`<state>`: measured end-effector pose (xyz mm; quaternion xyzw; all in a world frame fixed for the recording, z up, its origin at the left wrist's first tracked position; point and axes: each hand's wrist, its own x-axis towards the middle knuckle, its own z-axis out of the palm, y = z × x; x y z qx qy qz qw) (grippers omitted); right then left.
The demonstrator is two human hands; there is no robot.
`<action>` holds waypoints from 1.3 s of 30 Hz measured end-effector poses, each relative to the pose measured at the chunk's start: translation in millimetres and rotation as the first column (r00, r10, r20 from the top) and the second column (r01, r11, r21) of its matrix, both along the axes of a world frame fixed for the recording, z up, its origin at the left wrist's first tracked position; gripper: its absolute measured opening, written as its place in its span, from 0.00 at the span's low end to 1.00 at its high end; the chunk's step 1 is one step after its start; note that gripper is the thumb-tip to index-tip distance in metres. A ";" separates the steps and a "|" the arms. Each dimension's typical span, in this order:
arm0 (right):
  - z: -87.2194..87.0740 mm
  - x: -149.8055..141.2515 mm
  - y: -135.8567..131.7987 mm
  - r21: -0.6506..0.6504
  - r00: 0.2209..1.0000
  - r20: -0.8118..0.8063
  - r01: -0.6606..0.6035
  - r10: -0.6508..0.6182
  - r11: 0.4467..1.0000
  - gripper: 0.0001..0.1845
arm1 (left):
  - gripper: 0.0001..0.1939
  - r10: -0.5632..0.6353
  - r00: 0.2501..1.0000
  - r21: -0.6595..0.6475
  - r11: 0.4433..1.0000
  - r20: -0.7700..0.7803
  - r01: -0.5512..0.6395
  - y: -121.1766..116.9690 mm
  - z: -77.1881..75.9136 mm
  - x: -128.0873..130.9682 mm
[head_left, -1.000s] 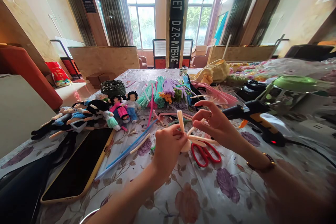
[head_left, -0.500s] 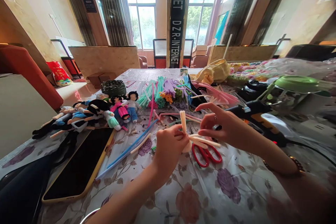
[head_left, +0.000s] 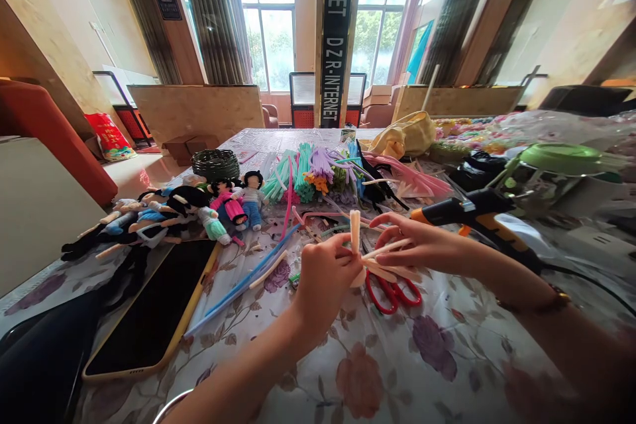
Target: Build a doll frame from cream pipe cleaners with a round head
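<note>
My left hand (head_left: 322, 281) is closed in a pinch around a bundle of cream pipe cleaners (head_left: 355, 232). One folded piece stands upright above the fingers, and several loose ends fan out to the right. My right hand (head_left: 427, 244) has its fingers round one of those ends, which points up to the right; exactly where the fingertips press is partly hidden. Red-handled scissors (head_left: 381, 295) lie on the flowered tablecloth (head_left: 358, 381) just below the strands, their blades covered by the pipe cleaners and hands.
Left lie a phone (head_left: 154, 308) and several small dolls (head_left: 251, 202). Blue pipe cleaners (head_left: 243, 278) lie left of my hands. Behind are heaps of coloured pipe cleaners (head_left: 303, 172) and a dark wire basket (head_left: 215, 164). A corded glue gun (head_left: 477, 209) rests beyond my right forearm.
My right hand has moved left and down onto the fanned ends and its fingers have closed round one strand, now lifted at an angle. My left hand has shifted slightly right with the bundle.
</note>
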<state>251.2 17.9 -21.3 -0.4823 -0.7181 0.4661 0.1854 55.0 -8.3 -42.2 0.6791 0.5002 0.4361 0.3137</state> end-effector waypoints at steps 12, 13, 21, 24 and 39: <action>21.4 -17.1 -3.2 0.058 0.998 0.028 0.058 -0.060 0.997 0.31 | 0.14 0.003 1.000 0.019 1.000 -0.024 -0.003 -0.4 -0.3 0.6; 21.5 -17.0 -0.9 0.025 0.999 0.037 0.039 -0.040 0.999 0.32 | 0.14 0.004 1.000 0.023 1.000 -0.027 -0.004 -0.6 -0.7 0.6; 23.2 -13.5 11.3 -0.229 0.994 0.093 -0.040 0.062 0.973 0.25 | 0.15 -0.013 1.000 0.043 0.999 -0.023 0.014 0.9 -3.0 -0.3; 24.5 -17.8 7.9 -0.340 0.998 0.051 -0.027 0.047 0.940 0.20 | 0.15 -0.020 1.000 0.050 0.999 -0.020 0.021 1.0 -2.9 -0.8; 10.4 -13.3 4.3 -0.524 0.987 -0.161 -0.082 -0.004 0.847 0.12 | 0.13 -0.042 0.999 0.051 0.998 -0.033 0.044 0.3 -1.5 -1.5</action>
